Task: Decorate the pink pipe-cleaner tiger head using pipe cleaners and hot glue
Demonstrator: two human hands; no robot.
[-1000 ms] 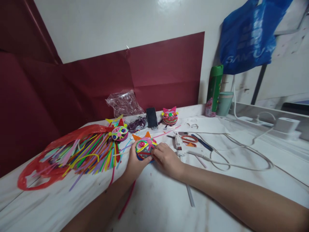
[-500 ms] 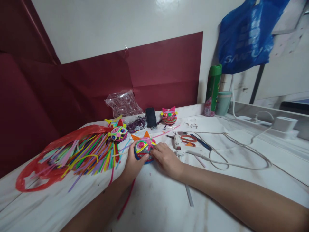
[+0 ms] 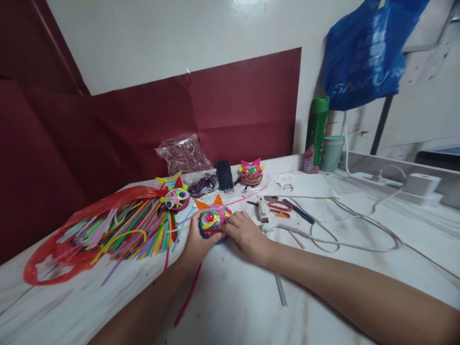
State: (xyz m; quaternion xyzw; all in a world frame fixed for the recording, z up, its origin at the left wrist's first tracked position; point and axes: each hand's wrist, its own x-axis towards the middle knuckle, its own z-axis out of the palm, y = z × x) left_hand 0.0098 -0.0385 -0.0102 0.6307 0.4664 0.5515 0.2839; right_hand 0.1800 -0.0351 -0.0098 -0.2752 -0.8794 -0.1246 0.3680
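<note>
A toy head is being held at the middle of the table, its orange ears being turned upward; whether its weight is being borne by the tabletop cannot be told. Its left side is being clasped by the left hand, the thumb being laid across the front and the other fingers being hidden behind. Its right side is being touched by the right hand, whose fingers are being bunched together; whether anything is being pinched between them cannot be told. Just beside the right hand, a glue gun is being supported by the table. A grey strip is being partly covered by the right forearm. On the left, pipe cleaners are being spread over a red bag. Farther back, a phone is being flanked by a clear wrapper and a pink toy.
</note>
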